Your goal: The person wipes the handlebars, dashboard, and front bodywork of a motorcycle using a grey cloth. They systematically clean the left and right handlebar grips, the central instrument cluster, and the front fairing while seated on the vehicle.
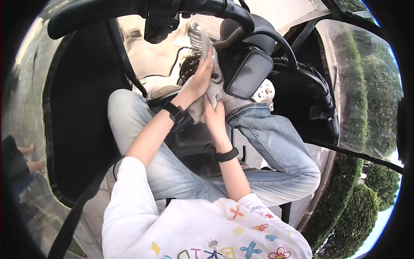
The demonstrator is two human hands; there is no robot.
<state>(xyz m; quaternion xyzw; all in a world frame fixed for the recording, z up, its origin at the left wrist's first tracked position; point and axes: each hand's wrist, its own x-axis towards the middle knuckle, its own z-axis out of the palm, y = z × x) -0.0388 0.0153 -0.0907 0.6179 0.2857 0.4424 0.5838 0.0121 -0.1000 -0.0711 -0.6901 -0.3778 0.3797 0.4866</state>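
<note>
A light grey cloth (217, 90) lies bunched between my two hands, in front of the steering column of a small vehicle. My left hand (202, 73) is laid flat with its fingers stretched along the cloth, pointing away from me. Nearer to me, my right hand (214, 111) grips the cloth's lower part, its fingertips partly hidden in the folds. Just right of the cloth is a black phone-like case (250, 73) with a glossy front, mounted by the handlebar (241, 21). Dark coiled cables (188, 68) show left of the cloth.
A handlebar grip (93, 19) and a black control housing (161, 24) stand above my hands. Black side panels with transparent sheets (381, 97) enclose both sides. A white patterned shoe (266, 90) shows past my bent knee. Another person's bare legs (34, 158) are outside at left.
</note>
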